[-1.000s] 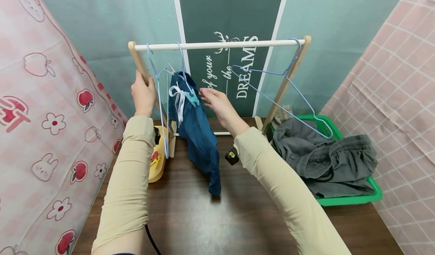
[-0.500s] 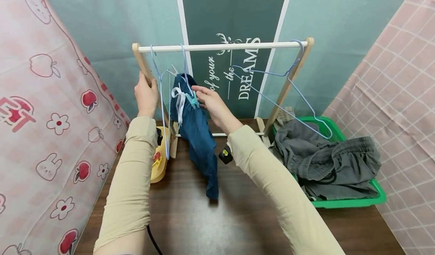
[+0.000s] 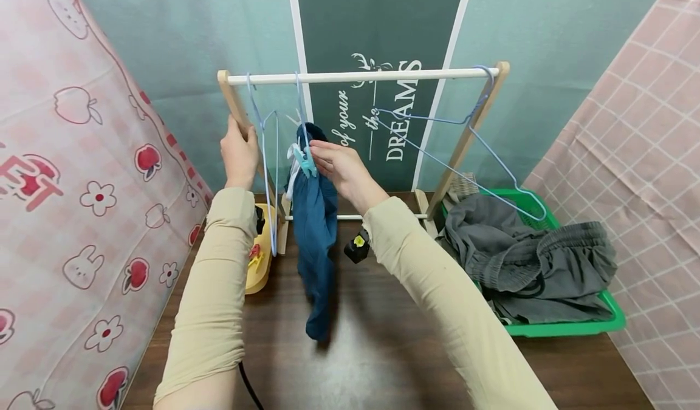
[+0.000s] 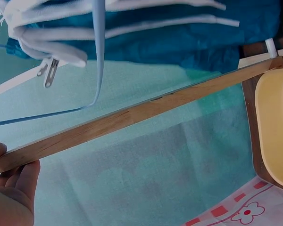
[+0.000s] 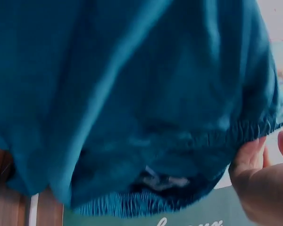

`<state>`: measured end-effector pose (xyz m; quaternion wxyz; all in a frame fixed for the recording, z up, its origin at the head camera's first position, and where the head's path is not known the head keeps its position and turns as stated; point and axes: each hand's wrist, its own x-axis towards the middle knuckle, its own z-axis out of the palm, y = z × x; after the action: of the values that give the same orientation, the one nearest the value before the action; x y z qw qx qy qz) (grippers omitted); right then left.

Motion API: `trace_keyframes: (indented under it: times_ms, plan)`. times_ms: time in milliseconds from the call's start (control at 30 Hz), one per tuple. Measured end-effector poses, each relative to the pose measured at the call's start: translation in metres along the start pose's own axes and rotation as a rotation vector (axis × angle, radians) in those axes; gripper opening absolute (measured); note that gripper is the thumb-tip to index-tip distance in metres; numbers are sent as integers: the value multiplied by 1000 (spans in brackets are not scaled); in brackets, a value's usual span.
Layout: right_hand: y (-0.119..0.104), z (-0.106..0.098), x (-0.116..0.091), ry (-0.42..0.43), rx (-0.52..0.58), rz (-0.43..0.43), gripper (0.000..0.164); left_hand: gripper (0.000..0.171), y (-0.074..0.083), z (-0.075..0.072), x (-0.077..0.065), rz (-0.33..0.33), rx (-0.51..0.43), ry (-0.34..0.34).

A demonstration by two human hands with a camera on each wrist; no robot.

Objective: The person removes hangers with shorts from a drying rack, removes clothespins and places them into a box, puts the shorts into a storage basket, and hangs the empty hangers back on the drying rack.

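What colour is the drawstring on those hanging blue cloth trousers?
White drawstring, seen best in the left wrist view.

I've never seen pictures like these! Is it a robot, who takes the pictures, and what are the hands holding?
No robot: these are a person's two bare hands. The wide picture comes from a camera on the head, looking down. The close-ups come from cameras on the left and right wrists. The left hand grips a wooden post of the clothes rack. The right hand touches blue trousers hanging there. The rack stands on a brown surface, with a yellow tub and a green basket heaped with grey clothes.
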<state>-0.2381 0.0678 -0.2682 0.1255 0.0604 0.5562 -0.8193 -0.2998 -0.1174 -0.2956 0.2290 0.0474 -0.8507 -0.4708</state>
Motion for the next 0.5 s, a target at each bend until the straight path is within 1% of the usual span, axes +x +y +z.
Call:
trace_keyframes:
  times_ms: [33, 133, 300, 400, 500]
  plan:
    - [0, 0, 0, 15, 25, 15, 39, 38, 0, 0, 0, 0, 1, -1]
    - [-2, 1, 1, 35, 51, 43, 41, 37, -1, 2, 1, 7, 5, 12]
    - [-6, 1, 2, 39, 45, 47, 44, 38, 0, 2, 1, 12, 5, 17]
    - [-7, 1, 1, 37, 23, 17, 44, 39, 0, 1, 0, 13, 3, 16]
    - [-8, 1, -2, 24, -29, -43, 44, 39, 0, 1, -1, 15, 0, 18]
